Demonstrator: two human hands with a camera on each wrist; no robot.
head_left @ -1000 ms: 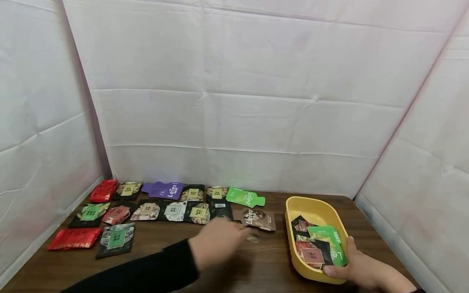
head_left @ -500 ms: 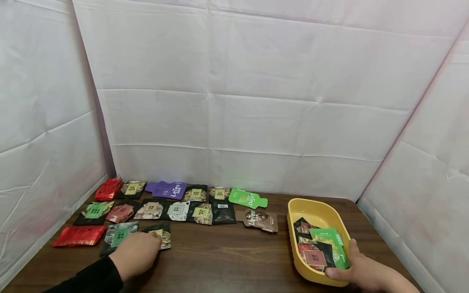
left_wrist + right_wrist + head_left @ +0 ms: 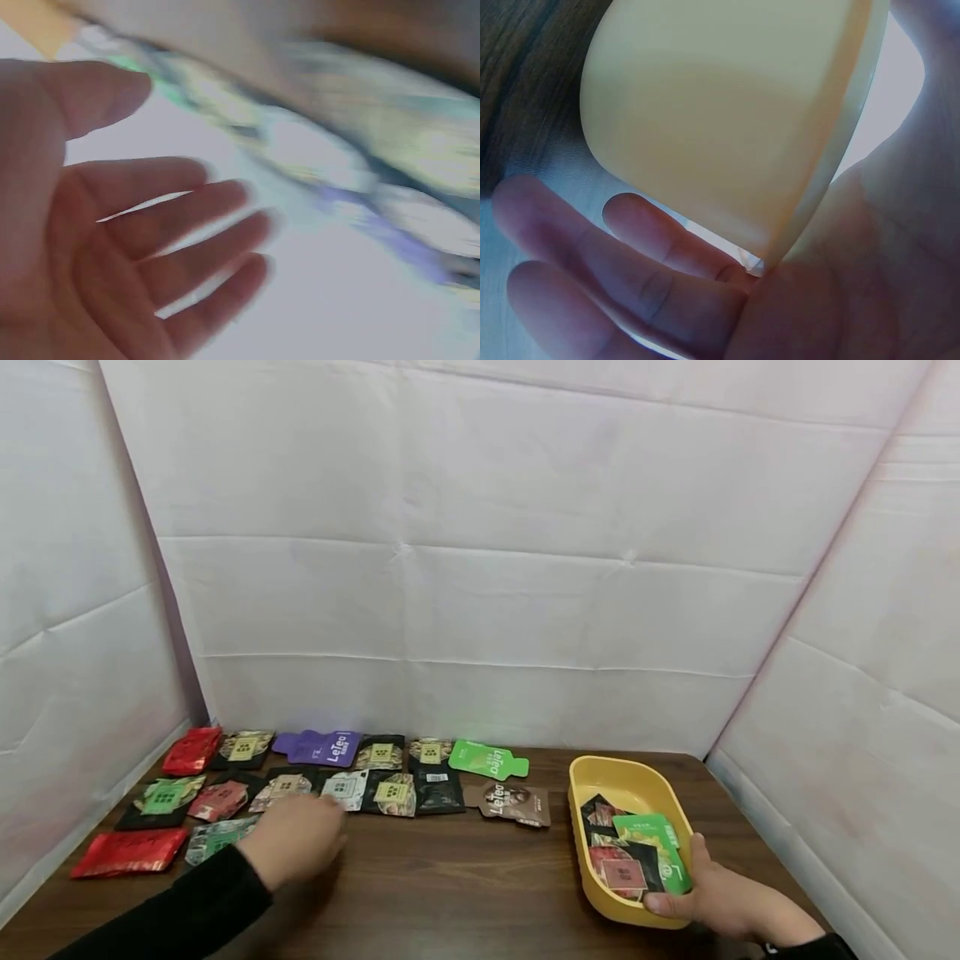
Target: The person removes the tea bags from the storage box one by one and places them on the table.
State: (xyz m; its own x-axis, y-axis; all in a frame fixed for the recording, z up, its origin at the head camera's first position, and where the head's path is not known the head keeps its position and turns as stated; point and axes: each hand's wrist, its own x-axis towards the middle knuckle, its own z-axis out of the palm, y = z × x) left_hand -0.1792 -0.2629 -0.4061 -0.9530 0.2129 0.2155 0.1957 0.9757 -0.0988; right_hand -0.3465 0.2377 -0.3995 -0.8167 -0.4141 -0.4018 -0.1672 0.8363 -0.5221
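My left hand (image 3: 300, 839) hovers over the table at the left, its fingers spread and holding nothing in the left wrist view. It hides part of the front row, beside a dark sachet with a green label (image 3: 217, 837). My right hand (image 3: 731, 897) grips the near right corner of a yellow plastic basket (image 3: 637, 787), thumb over the rim and fingers outside along the wall. Inside the basket lie a green sachet (image 3: 656, 843) and a black sachet with a red label (image 3: 624, 872), with another dark one (image 3: 600, 812) behind.
Flat sachets stand in rows at the back left, among them a purple one (image 3: 318, 748), a green one (image 3: 487, 760), a brown one (image 3: 513, 806) and a red one (image 3: 129, 852). White cloth (image 3: 450, 568) walls the wooden table (image 3: 465, 885) on several sides.
My left hand went left across the table and set a black sachet with a yellow label in the front row, then let it go and rose slightly rightward. My right hand keeps its grip.
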